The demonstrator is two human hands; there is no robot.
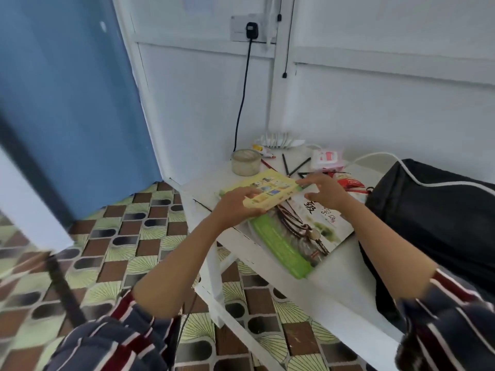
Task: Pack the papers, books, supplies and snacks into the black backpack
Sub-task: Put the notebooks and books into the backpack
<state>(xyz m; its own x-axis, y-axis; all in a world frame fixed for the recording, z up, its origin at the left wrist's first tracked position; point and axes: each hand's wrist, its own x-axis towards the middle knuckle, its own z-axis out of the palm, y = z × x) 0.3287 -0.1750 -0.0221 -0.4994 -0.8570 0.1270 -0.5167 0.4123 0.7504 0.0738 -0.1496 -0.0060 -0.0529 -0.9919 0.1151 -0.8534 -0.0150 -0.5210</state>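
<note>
Over white table [203,190] | left hand [235,207] and right hand [326,192] hold yellow booklet [267,191] by its ends; black backpack [428,210] at right

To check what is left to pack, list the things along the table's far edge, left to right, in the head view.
A glass jar → black pens → pink packet → red snack packet → black backpack.

It looked like a small room in a home: patterned tiled floor [120,250], white panelled wall [375,116] with a plugged socket [247,28], a blue door [67,103], a cluttered white table [199,191] in the corner.
</note>
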